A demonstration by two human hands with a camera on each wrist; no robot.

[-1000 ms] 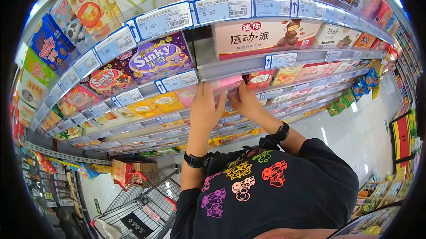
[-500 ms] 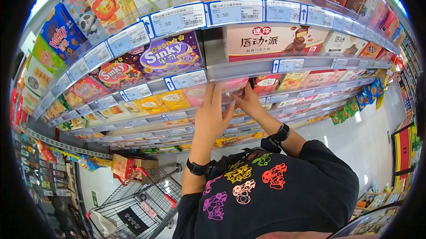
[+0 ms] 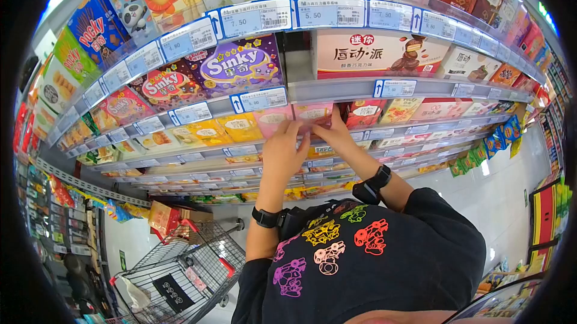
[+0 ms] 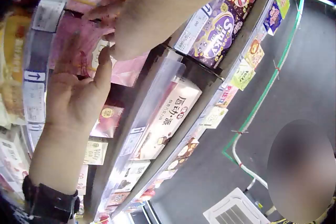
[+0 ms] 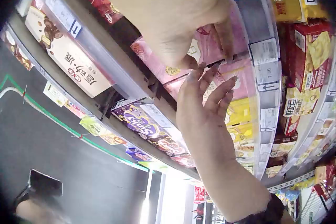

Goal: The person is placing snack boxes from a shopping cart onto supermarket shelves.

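A pink box (image 3: 314, 111) stands in a shelf row between another pink box (image 3: 273, 118) on its left and a red box (image 3: 364, 112) on its right. My left hand (image 3: 284, 151) is at its lower front, with loosely spread fingers (image 5: 219, 97) close to the box fronts in the right wrist view. At its right side is my right hand (image 3: 338, 137), one finger (image 3: 336, 115) extended up along the edge. From the right wrist, the thumb and a finger of that hand rest over the pink packaging. The hands' tips nearly meet and partly cover the box.
Overhanging the row is a shelf edge with price labels (image 3: 396, 88), bearing purple Sinky boxes (image 3: 240, 62) and a white chocolate-pie box (image 3: 375, 53). Yellow boxes (image 3: 240, 127) stand farther left. A wire shopping cart (image 3: 198, 264) is at lower left.
The pink box, earlier held tilted between both hands at the shelf edge, now stands back in the row with its front showing. Both hands have eased lower, and the view has shifted slightly left.
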